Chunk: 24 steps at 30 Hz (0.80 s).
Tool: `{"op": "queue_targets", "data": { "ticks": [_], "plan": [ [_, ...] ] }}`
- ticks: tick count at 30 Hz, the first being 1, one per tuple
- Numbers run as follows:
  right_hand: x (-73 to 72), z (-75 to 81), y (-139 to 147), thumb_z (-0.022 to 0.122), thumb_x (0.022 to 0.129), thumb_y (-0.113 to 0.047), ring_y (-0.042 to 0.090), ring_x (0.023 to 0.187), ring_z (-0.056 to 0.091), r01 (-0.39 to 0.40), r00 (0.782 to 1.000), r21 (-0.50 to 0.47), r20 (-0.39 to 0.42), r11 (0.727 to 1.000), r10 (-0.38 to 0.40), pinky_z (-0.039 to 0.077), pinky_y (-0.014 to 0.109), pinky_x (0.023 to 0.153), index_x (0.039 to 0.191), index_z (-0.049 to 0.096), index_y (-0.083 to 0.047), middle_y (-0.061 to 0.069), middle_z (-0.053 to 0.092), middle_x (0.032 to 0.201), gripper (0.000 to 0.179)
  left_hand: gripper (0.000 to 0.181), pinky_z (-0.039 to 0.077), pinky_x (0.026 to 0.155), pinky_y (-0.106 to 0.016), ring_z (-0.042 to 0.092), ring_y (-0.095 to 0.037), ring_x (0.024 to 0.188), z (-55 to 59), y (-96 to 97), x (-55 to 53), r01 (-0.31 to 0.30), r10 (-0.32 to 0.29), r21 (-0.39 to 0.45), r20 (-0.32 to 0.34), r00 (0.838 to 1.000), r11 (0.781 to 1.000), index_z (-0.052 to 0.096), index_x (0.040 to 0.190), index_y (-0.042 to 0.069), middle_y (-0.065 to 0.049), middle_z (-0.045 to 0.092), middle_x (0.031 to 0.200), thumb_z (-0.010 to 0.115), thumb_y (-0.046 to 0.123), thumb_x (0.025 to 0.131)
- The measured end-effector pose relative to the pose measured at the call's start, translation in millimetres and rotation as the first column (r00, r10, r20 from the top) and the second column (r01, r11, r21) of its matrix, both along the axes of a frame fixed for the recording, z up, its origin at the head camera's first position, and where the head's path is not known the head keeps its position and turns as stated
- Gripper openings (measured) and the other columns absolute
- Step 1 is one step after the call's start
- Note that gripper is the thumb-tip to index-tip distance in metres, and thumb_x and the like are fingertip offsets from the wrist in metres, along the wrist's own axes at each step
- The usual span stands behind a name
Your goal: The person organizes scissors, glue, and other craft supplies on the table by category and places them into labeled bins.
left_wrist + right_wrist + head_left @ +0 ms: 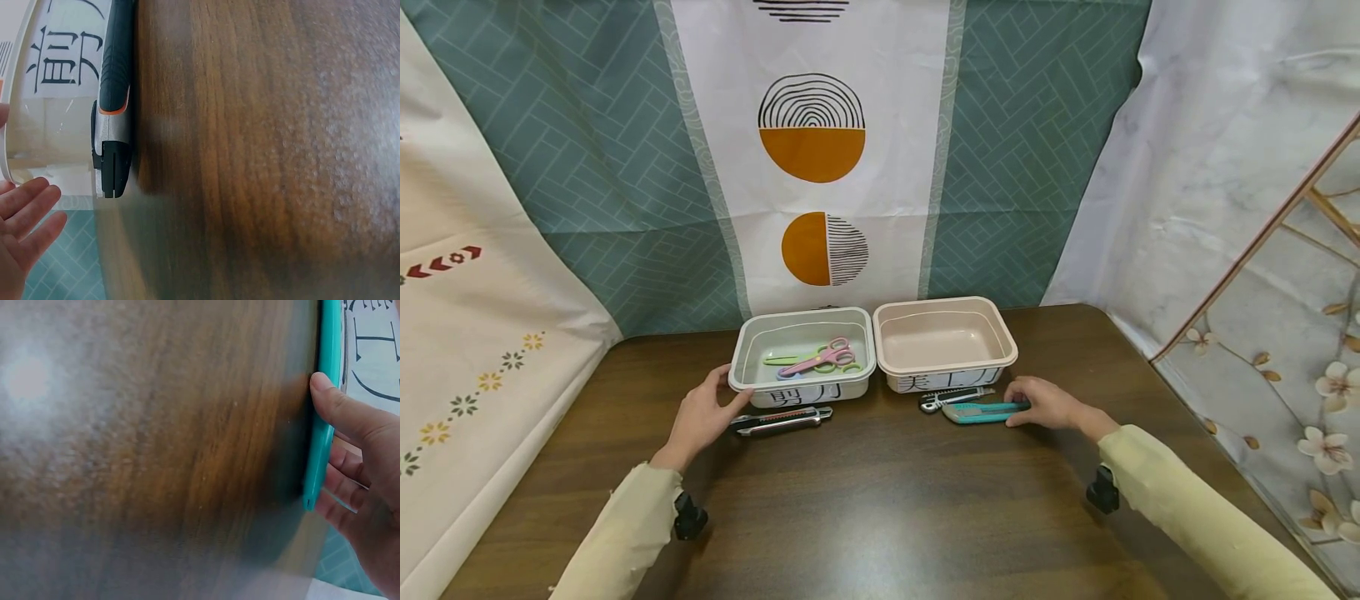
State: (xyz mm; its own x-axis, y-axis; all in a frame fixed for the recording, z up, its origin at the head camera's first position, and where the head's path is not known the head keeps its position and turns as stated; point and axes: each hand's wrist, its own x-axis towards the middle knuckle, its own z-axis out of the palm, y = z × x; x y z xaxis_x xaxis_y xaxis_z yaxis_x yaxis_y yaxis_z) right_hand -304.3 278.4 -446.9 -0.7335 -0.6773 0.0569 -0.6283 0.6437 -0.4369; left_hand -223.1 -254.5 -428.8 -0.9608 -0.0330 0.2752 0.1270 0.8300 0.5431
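Observation:
My right hand (1045,404) pinches the tail end of a teal utility knife (973,413), thumb on the near side and fingers behind it. In the right wrist view the knife's teal edge (323,434) runs between thumb and fingers. A black-and-white utility knife (955,398) lies just behind it. My left hand (706,417) rests at the front left corner of the pale green box (741,354), thumb at the rim and fingers fairly straight. Below that hand lies a black-and-silver utility knife (782,421). Inside the box are pink scissors (816,360) and green scissors (850,367).
A beige box (1000,337) stands right of the green one, a lettered white label on its front. Both boxes sit toward the back of the brown wooden table (880,500). Patterned cloth (1037,167) hangs behind and at both sides.

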Motion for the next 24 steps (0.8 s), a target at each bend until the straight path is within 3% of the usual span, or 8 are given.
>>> {"op": "queue_targets", "data": {
  "ticks": [10,24],
  "plan": [
    [7.1,1.9,-2,0.075,0.073,-0.025,0.01,0.07,0.042,-0.005,0.999,0.018,-0.045,1.0,0.006,0.037,0.026,0.063,0.081,0.06,-0.008,-0.003,0.048,0.075,0.024,0.062,0.038,0.084,-0.055,0.053,-0.038,0.104,1.4,0.1,0.5,-0.001,0.001,-0.004,-0.006,1.0,1.0,0.04,0.129,-0.003,-0.024,0.057,0.112,0.058,0.038,0.086],
    [14.2,15.6,-1,0.073,0.074,-0.024,0.014,0.076,0.047,0.033,0.997,0.078,-0.075,0.996,-0.027,0.042,0.032,0.069,0.086,0.06,-0.009,-0.003,0.051,0.082,0.024,0.062,0.039,0.085,-0.055,0.053,-0.038,0.104,1.0,1.0,0.4,-0.001,0.001,0.0,-0.005,1.0,1.0,0.039,0.129,-0.003,-0.024,0.057,0.112,0.059,0.037,0.086]
  ]
}}
